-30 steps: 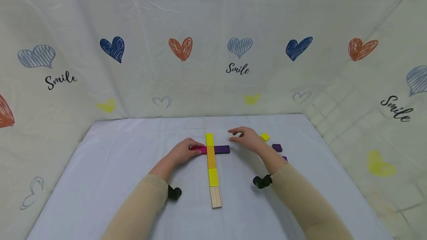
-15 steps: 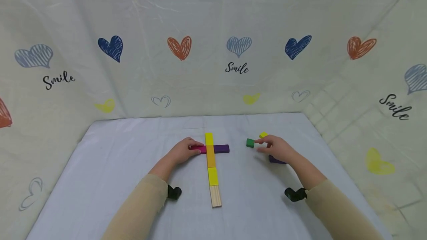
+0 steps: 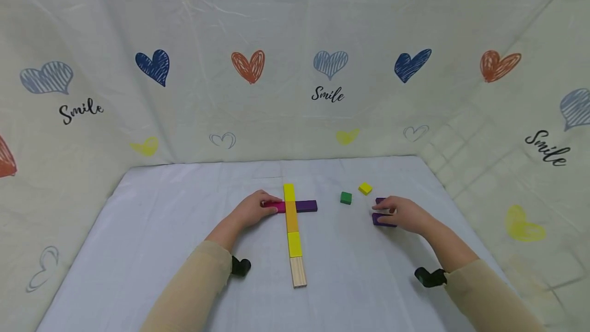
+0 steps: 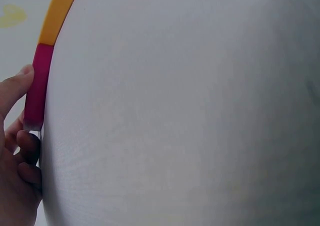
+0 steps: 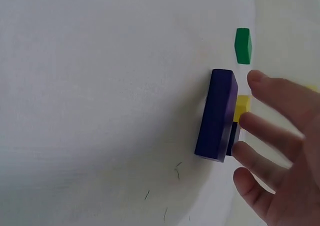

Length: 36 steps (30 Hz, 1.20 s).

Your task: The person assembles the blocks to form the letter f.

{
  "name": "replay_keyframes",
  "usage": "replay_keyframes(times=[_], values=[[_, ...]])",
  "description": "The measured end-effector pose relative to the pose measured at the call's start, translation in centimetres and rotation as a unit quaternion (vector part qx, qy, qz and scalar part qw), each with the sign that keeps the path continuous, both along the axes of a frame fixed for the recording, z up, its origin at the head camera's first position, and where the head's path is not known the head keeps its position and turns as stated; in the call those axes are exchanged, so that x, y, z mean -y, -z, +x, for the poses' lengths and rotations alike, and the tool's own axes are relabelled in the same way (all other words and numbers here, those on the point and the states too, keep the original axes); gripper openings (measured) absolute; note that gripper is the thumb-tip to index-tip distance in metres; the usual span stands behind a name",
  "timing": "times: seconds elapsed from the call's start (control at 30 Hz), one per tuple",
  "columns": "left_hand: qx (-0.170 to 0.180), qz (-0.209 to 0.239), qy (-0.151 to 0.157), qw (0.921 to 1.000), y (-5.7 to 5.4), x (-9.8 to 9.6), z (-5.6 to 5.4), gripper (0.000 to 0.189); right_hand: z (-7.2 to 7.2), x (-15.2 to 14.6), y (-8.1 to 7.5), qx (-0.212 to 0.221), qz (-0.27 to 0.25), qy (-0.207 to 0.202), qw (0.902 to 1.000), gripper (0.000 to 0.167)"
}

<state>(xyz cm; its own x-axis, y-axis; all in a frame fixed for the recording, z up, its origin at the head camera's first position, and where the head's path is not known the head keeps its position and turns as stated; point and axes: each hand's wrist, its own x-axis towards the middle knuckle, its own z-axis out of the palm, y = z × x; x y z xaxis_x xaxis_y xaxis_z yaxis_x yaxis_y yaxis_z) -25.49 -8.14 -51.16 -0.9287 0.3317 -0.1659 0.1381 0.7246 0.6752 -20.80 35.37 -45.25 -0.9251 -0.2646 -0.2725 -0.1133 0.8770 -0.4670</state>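
My left hand (image 3: 251,209) pinches a magenta block (image 4: 39,88) between thumb and fingers, at the left side of a cross-shaped layout. The cross has a yellow block (image 3: 289,192) on top, an orange block (image 3: 292,218), another yellow block (image 3: 294,245), and a plain wood block (image 3: 298,272) at the bottom. A purple block (image 3: 306,206) forms its right arm. My right hand (image 3: 407,215) hovers with parted fingers over a loose purple block (image 5: 216,116) at the right. A second loose purple block (image 3: 380,200) lies just behind, partly hidden by the fingers.
A green block (image 3: 346,198) and a small yellow block (image 3: 365,188) lie behind and left of the right hand. White cloth (image 3: 152,240) covers the table. A curtain (image 3: 286,117) printed with hearts hangs behind it.
The right hand has left a green block on the cloth and moved right to the loose purple blocks. The left hand stays on the magenta block.
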Motion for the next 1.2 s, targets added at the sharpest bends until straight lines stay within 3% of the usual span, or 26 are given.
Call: replay_keyframes(times=[0.1,0.6,1.2], values=[[-0.002,0.000,0.001,1.0000,-0.02,0.05,0.03,0.031,-0.06,-0.11,0.20,-0.002,0.019,-0.026,0.9995,0.037],[-0.001,0.002,0.000,1.0000,0.33,-0.04,-0.22,0.031,-0.33,-0.15,0.90,-0.002,0.064,-0.050,0.9967,0.036],[-0.004,0.003,0.005,1.0000,0.59,0.10,-0.40,0.030,-0.70,0.04,0.10,0.038,0.020,-0.046,0.9980,0.027]])
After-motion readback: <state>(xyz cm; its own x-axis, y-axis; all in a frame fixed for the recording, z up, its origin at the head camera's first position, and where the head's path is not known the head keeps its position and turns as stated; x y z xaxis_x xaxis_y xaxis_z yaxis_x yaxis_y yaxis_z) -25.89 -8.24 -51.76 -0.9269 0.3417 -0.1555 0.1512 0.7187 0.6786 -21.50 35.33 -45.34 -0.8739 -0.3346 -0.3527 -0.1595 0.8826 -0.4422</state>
